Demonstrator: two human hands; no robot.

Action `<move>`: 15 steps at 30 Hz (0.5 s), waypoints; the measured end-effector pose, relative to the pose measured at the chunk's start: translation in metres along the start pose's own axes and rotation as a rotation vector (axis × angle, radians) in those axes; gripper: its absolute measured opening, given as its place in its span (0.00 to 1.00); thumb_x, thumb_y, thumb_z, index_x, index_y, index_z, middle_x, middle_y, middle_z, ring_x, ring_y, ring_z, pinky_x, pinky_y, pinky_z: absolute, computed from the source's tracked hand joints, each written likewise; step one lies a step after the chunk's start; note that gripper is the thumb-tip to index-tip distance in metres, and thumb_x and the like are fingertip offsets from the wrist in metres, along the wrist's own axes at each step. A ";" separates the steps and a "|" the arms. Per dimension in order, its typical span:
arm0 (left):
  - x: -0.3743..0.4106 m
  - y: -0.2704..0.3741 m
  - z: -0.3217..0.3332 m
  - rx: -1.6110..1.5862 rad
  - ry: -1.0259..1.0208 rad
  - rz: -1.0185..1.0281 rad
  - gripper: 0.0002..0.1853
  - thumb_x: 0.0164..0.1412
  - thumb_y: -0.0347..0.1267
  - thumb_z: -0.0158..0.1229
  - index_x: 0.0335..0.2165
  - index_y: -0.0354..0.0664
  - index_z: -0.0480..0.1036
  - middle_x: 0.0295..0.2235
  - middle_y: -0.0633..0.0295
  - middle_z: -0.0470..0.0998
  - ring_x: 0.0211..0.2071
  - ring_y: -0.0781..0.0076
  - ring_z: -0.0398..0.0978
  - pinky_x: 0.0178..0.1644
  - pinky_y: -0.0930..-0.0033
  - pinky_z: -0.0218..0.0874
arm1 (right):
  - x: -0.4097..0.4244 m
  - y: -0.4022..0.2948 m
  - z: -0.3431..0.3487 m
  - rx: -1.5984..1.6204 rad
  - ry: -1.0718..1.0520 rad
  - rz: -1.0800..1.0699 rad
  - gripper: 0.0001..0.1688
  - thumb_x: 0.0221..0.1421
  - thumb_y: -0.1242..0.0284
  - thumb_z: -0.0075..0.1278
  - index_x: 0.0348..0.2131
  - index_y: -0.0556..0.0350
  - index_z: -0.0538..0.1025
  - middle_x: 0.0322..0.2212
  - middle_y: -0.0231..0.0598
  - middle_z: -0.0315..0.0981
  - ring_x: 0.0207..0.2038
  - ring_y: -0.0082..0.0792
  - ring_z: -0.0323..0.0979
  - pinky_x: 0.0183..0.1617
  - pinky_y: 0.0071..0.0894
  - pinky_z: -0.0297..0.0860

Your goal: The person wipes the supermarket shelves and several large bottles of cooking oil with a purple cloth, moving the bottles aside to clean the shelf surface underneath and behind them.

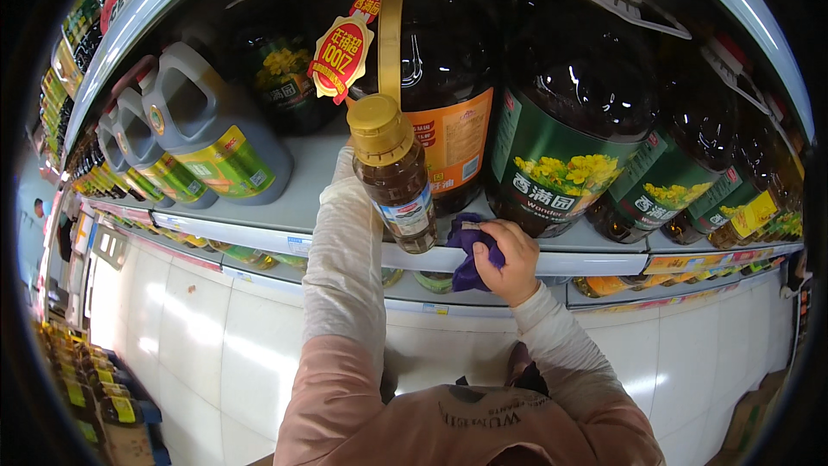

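Note:
A bunched purple cloth [467, 252] is gripped in my right hand [508, 259] and lies against the shelf's front edge. My left arm reaches up to the large dark oil jug [446, 45], which has an orange label and a gold neck band. Only a sliver of my left hand [350, 142] shows; its fingers are hidden behind a small gold-capped bottle [394, 175]. That bottle is tilted in front of the big jug, its base above the shelf lip. Just right of the cloth stands a big dark oil jug with a green label [563, 162].
More green-label jugs [673, 175] continue along the shelf to the right. Grey handled jugs [220, 136] stand at left. A price-tag rail [592, 264] runs along the shelf front, with lower-shelf bottles beneath. Boxed bottles [103, 395] are stacked at lower left on the tiled floor [187, 336].

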State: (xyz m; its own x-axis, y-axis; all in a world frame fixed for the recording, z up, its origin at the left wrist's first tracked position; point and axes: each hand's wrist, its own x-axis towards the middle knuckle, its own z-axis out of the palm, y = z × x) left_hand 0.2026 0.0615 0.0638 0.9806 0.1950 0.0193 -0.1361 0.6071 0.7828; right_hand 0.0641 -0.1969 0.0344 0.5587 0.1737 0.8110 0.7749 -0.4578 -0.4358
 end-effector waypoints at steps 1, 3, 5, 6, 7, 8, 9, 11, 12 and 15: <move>0.000 0.001 0.002 -0.001 0.001 -0.002 0.23 0.62 0.45 0.42 0.45 0.37 0.68 0.42 0.60 0.74 0.43 0.72 0.70 0.46 0.70 0.59 | 0.000 0.000 0.000 0.001 -0.001 0.003 0.14 0.39 0.75 0.55 0.31 0.61 0.73 0.28 0.45 0.72 0.28 0.44 0.72 0.32 0.32 0.69; 0.001 0.004 0.008 -0.022 -0.001 -0.016 0.23 0.62 0.45 0.42 0.45 0.37 0.68 0.42 0.60 0.74 0.43 0.71 0.70 0.46 0.70 0.59 | -0.002 -0.001 0.001 -0.003 0.009 0.002 0.14 0.40 0.75 0.55 0.31 0.60 0.73 0.28 0.44 0.72 0.28 0.44 0.72 0.32 0.32 0.69; 0.000 0.006 0.015 -0.043 -0.009 -0.021 0.24 0.62 0.45 0.42 0.45 0.37 0.68 0.42 0.59 0.74 0.43 0.71 0.70 0.47 0.70 0.59 | -0.002 -0.001 0.001 -0.007 0.013 -0.003 0.14 0.40 0.75 0.55 0.31 0.60 0.73 0.28 0.44 0.72 0.27 0.44 0.72 0.32 0.33 0.69; -0.001 0.007 0.017 -0.056 -0.009 -0.021 0.24 0.62 0.45 0.42 0.45 0.37 0.68 0.42 0.59 0.74 0.43 0.71 0.70 0.47 0.70 0.59 | -0.003 -0.002 0.001 0.006 0.004 0.013 0.13 0.41 0.75 0.54 0.32 0.60 0.73 0.28 0.45 0.72 0.28 0.45 0.71 0.33 0.34 0.69; -0.002 0.009 0.019 -0.067 -0.009 -0.018 0.24 0.62 0.45 0.42 0.45 0.37 0.68 0.42 0.59 0.74 0.43 0.71 0.70 0.47 0.70 0.59 | -0.003 -0.004 0.001 0.020 -0.005 0.027 0.13 0.42 0.76 0.53 0.32 0.61 0.73 0.28 0.47 0.72 0.29 0.46 0.71 0.34 0.34 0.68; -0.003 0.010 0.021 -0.078 -0.010 -0.010 0.24 0.62 0.45 0.42 0.45 0.37 0.68 0.42 0.59 0.74 0.43 0.71 0.70 0.47 0.70 0.59 | -0.003 -0.005 0.001 0.036 -0.014 0.042 0.13 0.42 0.76 0.52 0.32 0.62 0.72 0.29 0.48 0.72 0.30 0.48 0.71 0.35 0.35 0.68; -0.004 0.010 0.024 -0.082 -0.013 0.002 0.24 0.62 0.45 0.42 0.45 0.37 0.68 0.42 0.59 0.74 0.43 0.71 0.70 0.47 0.70 0.59 | -0.004 -0.004 0.001 0.022 -0.002 0.030 0.13 0.42 0.75 0.53 0.32 0.61 0.73 0.28 0.47 0.72 0.30 0.47 0.71 0.34 0.35 0.68; -0.014 0.012 0.024 -0.090 -0.010 0.045 0.24 0.62 0.45 0.41 0.45 0.37 0.68 0.42 0.59 0.74 0.43 0.71 0.70 0.47 0.70 0.59 | -0.004 -0.002 0.002 -0.001 0.022 0.006 0.14 0.40 0.74 0.54 0.32 0.60 0.73 0.28 0.44 0.72 0.28 0.45 0.72 0.32 0.34 0.69; -0.021 0.011 0.023 -0.083 -0.002 0.075 0.24 0.63 0.45 0.41 0.45 0.37 0.68 0.42 0.59 0.74 0.43 0.71 0.70 0.47 0.70 0.59 | -0.005 -0.002 0.002 -0.002 0.019 0.009 0.14 0.41 0.74 0.54 0.32 0.60 0.73 0.28 0.45 0.72 0.29 0.45 0.71 0.33 0.35 0.69; -0.052 0.006 0.017 0.009 0.029 0.178 0.26 0.62 0.47 0.40 0.45 0.37 0.68 0.42 0.58 0.74 0.44 0.71 0.70 0.48 0.68 0.58 | -0.008 0.001 0.003 -0.021 0.027 -0.002 0.14 0.41 0.74 0.54 0.32 0.60 0.73 0.28 0.45 0.72 0.29 0.45 0.71 0.33 0.35 0.69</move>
State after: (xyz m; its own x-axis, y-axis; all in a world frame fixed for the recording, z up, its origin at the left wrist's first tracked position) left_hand 0.1533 0.0420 0.0776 0.9365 0.3214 0.1400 -0.3059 0.5542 0.7741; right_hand 0.0615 -0.1959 0.0263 0.5487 0.1510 0.8223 0.7696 -0.4755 -0.4262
